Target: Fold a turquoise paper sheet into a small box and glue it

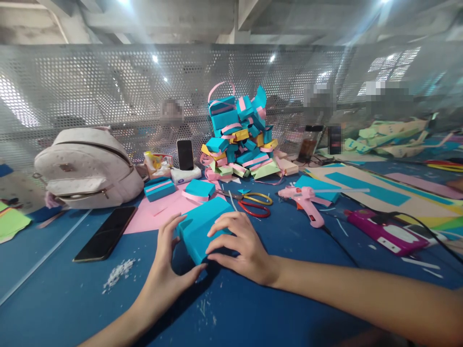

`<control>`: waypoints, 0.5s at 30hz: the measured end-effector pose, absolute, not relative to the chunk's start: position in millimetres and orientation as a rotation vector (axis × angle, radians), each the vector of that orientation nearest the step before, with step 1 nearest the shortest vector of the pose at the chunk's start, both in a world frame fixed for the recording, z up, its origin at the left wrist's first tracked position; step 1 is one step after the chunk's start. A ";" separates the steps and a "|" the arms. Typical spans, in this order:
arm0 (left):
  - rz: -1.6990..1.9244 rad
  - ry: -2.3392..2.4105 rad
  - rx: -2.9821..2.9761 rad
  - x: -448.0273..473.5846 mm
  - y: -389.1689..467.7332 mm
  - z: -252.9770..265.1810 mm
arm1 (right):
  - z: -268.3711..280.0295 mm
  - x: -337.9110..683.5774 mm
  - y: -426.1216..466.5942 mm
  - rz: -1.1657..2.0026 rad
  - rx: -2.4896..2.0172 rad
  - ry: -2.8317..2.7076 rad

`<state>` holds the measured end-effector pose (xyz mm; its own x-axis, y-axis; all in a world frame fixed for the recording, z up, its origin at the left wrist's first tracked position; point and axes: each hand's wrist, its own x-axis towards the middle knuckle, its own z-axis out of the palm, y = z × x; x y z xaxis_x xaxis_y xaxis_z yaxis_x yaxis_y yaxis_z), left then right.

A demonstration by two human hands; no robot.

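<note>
Between my two hands sits a blue paper box (204,219), tilted a little above the blue table. My left hand (171,262) grips its left side, fingers behind the far edge and thumb at the near lower corner. On the right side, my right hand (240,246) holds the box with curled fingers on its top and side, thumb near the front corner. Just beyond lie scissors (255,205) with one red and one yellow handle. A pink glue gun (306,202) rests to the right of my right hand. Pink paper (144,217) lies behind the box.
A stack of small paper boxes (238,140) stands at the back. On the left are a white backpack (90,168), a black phone (106,233) and white scraps (118,274). A magenta power strip (385,231) with cords and coloured sheets (365,188) lie right.
</note>
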<state>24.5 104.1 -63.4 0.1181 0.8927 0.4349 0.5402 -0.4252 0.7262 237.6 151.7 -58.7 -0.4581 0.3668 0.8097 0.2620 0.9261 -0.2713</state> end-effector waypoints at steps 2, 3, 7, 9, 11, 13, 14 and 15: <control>1.224 1.394 2.007 24.6 103.9 -63.0 | -58.7 237.7 151.6 0.134 -0.453 -2.076; 1.223 1.393 2.004 24.6 103.7 -62.7 | -58.8 237.7 151.6 0.141 -0.454 -2.075; 1.227 1.377 1.990 24.3 102.8 -62.7 | -59.1 237.7 151.4 0.154 -0.457 -2.068; 1.230 1.370 1.979 24.1 102.8 -63.6 | -59.1 237.6 151.5 0.152 -0.448 -2.059; 1.233 1.365 1.969 24.1 103.3 -64.7 | -59.2 237.6 151.6 0.150 -0.438 -2.052; 1.235 1.358 1.962 24.3 103.9 -65.6 | -59.3 237.6 151.7 0.151 -0.437 -2.054; 1.237 1.353 1.961 24.6 104.3 -65.7 | -59.4 237.6 151.7 0.151 -0.437 -2.055; 1.238 1.350 1.959 24.9 104.5 -65.7 | -59.5 237.6 151.8 0.151 -0.437 -2.057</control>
